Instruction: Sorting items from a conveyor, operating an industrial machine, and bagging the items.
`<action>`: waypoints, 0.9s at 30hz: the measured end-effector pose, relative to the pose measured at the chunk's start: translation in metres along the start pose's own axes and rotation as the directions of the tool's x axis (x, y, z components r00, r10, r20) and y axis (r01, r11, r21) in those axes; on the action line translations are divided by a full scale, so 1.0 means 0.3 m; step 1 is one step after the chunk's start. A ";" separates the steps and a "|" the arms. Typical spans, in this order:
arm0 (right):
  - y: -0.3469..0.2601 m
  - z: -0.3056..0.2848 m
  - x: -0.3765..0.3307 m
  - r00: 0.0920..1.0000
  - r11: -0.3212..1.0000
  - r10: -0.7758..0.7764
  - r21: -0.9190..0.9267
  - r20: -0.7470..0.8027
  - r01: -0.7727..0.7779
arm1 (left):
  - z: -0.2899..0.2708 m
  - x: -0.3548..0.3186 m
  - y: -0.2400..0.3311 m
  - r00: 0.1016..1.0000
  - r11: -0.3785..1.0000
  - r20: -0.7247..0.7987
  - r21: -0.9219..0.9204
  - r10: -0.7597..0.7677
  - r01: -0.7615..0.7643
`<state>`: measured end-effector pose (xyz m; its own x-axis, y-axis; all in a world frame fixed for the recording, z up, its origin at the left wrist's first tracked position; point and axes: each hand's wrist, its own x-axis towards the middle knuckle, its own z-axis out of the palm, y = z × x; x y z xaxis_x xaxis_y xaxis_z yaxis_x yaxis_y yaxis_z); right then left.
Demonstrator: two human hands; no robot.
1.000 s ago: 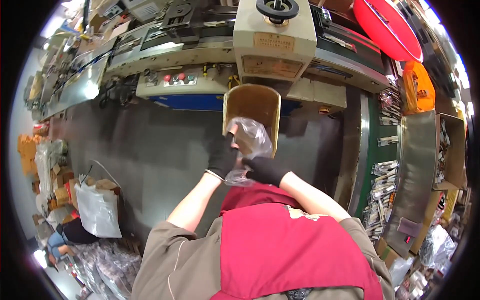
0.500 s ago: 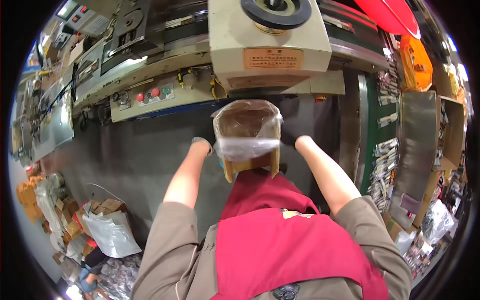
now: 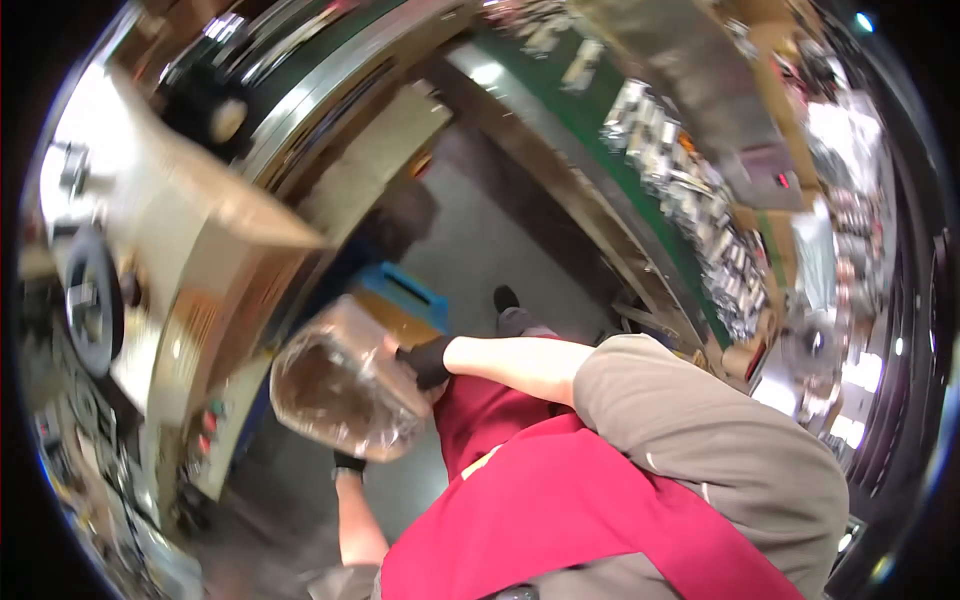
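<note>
A brown cardboard box (image 3: pixel 355 322) lined with a clear plastic bag (image 3: pixel 345 385) is held tilted in front of my body, its open top facing up. My right hand (image 3: pixel 426 364), in a black fingerless glove, is closed on the box's near right side, with bare fingertips against the cardboard. At the opposite side, my left hand (image 3: pixel 349 462), also dark-gloved, supports the box; its fingers are mostly hidden behind it. Inside the bag I cannot make out any contents. Just beyond the box shows a blue-rimmed bin (image 3: pixel 412 290).
A cream machine (image 3: pixel 180 200) with a black handwheel (image 3: pixel 93 300) stands at the left. On the right runs a green conveyor belt (image 3: pixel 560 105) bearing many small packaged items (image 3: pixel 690 200). A grey floor (image 3: pixel 500 240) lies between them, with my shoe (image 3: pixel 506 298) on it.
My view has swung to the right, so the machine now sits at the left and the conveyor nearer the middle. The box has tilted, with both hands still at its sides.
</note>
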<state>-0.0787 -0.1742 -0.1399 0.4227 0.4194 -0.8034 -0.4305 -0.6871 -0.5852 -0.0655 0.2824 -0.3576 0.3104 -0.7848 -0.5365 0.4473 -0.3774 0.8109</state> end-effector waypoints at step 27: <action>2.174 0.153 -1.907 0.036 0.693 0.691 0.647 -0.722 -0.320 | 1.988 1.575 1.739 0.942 0.358 0.131 0.934 -0.310 -0.013</action>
<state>-0.6379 -0.8350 -0.0672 0.2937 -0.8879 -0.3541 -0.9490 -0.2263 -0.2196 -0.1856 -0.5784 -0.0486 0.0436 -0.6869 -0.7255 -0.6267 -0.5843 0.5156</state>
